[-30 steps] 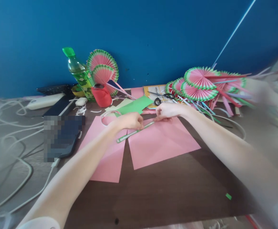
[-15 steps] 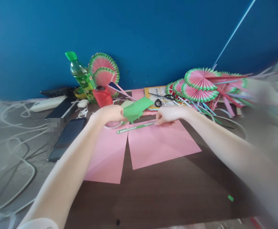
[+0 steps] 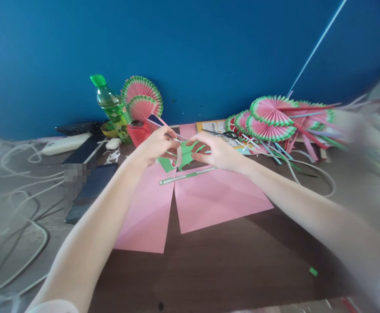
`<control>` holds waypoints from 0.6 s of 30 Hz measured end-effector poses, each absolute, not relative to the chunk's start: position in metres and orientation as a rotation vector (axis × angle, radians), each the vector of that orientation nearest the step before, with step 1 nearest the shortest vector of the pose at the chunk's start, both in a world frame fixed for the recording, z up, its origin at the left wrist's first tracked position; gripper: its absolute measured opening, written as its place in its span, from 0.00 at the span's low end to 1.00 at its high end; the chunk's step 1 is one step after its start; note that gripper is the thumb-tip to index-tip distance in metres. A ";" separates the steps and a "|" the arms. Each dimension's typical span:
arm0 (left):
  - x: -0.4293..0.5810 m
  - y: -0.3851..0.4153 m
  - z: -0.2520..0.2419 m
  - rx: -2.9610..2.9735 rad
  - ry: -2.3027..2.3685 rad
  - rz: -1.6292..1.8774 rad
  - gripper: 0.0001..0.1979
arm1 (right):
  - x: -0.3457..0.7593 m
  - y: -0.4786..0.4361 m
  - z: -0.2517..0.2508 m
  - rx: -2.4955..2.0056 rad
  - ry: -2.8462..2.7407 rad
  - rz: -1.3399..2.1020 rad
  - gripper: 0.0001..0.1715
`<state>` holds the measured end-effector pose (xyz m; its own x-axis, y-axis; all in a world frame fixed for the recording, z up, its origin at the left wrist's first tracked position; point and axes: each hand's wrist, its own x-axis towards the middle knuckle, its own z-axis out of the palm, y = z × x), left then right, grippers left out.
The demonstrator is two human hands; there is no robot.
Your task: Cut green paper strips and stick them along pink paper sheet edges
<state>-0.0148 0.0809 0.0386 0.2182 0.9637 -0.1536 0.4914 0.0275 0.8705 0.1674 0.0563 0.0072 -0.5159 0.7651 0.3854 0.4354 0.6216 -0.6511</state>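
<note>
My left hand (image 3: 159, 145) grips a roll of tape (image 3: 179, 153), held upright above the pink sheets. My right hand (image 3: 214, 152) is just right of the roll, its fingers curved and apart, with nothing visible between them. Under and behind the hands lie green paper pieces (image 3: 187, 157), partly hidden by the fingers. In front of them a green strip with a white band along it (image 3: 188, 175) lies across the top of the right pink sheet (image 3: 220, 200). The left pink sheet (image 3: 146, 217) lies beside it, partly covered by my left forearm.
Scissors (image 3: 230, 134) rest on a yellow-edged booklet at the back. Pink and green paper fans (image 3: 272, 124) are heaped at right; others lean by a green bottle (image 3: 111, 108) and a red container (image 3: 139, 132). A phone (image 3: 94, 191) and cables lie left. A green scrap (image 3: 313, 271) is front right.
The green paper has left my left hand and lies on the table. My left hand has picked up the tape roll. My right hand has let go of the green strip and risen toward the roll.
</note>
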 end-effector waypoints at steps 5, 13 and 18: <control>-0.003 0.080 0.027 1.333 1.193 0.817 0.11 | 0.161 0.058 -0.007 -0.756 -2.160 0.426 0.19; 0.002 0.078 0.027 1.118 1.085 0.898 0.07 | 0.160 0.064 -0.023 -0.788 -2.115 0.250 0.17; 0.003 0.079 0.026 1.085 1.074 0.910 0.14 | 0.162 0.063 -0.022 -0.808 -2.078 0.263 0.11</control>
<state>0.0032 0.0790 0.0262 0.2441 0.9457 -0.2145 -0.0571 0.2349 0.9703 0.1616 0.0633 -0.0222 -0.4141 0.6325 0.6546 0.4494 0.7675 -0.4573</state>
